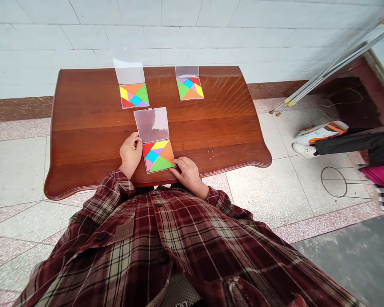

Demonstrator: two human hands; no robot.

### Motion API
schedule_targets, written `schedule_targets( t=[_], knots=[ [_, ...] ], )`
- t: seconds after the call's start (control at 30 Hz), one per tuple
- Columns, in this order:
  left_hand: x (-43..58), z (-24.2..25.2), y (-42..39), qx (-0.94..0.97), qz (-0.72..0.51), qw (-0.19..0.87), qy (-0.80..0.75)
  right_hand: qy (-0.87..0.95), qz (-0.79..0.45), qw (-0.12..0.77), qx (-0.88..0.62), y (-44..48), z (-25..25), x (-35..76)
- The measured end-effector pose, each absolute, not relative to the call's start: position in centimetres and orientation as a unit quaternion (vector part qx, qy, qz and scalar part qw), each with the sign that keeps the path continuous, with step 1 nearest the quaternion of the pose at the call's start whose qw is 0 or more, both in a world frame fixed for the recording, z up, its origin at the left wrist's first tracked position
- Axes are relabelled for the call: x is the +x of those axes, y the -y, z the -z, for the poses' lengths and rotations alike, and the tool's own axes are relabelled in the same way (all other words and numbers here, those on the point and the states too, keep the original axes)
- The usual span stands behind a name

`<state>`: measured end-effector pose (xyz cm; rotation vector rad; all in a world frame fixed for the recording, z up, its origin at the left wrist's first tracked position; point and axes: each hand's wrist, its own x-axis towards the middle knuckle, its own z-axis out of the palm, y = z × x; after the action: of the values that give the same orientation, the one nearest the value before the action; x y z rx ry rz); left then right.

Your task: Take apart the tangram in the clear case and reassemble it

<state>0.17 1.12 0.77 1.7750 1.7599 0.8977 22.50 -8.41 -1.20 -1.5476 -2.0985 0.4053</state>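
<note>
A tangram case (175, 167) lies open on the table in front of me, its clear lid (152, 125) folded back away from me. Red, yellow, purple, orange, blue, pink and green tangram pieces (162, 163) fill its tray. My left hand (130, 152) is closed, with curled fingertips at the case's left edge near the hinge. At the lower right corner, my right hand (188, 172) pinches the tray's edge between thumb and fingers. Two more open tangram cases sit farther back, one at left (134, 95) and one at right (190, 88).
The brown wooden table (224, 128) stands against a white tiled wall (205, 38). On the right, crutches (307, 87) lean over the floor. A person's leg (342, 147), a white-and-orange bag (321, 132) and a wire ring frame (334, 182) are also there.
</note>
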Motion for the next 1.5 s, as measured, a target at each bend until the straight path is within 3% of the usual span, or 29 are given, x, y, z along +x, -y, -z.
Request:
schedule_targets(
  t=[0.4, 0.83, 1.5],
  knots=[
    [0.0, -0.8, -1.3, 0.694, -0.280, 0.210, -0.629, 0.769, -0.115, 0.258, -0.573, 8.3, 1.6, 22.3],
    [-0.1, -0.4, -1.3, 0.684, -0.304, 0.252, -0.613, 0.749, -0.094, 0.140, -0.640, 5.1, 0.6, 23.4],
    [-0.2, 0.8, -1.7, 0.659, -0.343, 0.244, -0.623, 0.790, -0.063, 0.107, -0.601, 4.6, 0.9, 24.4]
  ],
)
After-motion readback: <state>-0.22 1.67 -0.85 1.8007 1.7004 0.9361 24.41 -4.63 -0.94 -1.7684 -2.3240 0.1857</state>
